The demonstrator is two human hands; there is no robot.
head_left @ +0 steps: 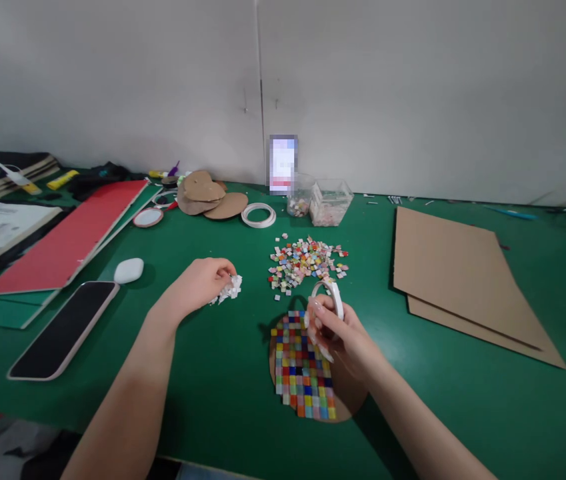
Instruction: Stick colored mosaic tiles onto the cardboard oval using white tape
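Observation:
My left hand (201,283) rests on the green table and pinches a crumpled wad of white paper backing (227,291). My right hand (335,330) holds a small roll of white double-sided tape (330,293) above a round cardboard disc (347,397). Rows of small coloured mosaic tiles (305,367) cover the left part of that disc. A loose heap of coloured tiles (305,261) lies just beyond the disc.
A phone (65,328) lies face up at the left beside a white case (129,270) and red and green boards (70,237). Cardboard sheets (457,280) lie to the right. Clear tile boxes (330,200), a tape roll (258,215) and cardboard cut-outs (207,195) stand at the back.

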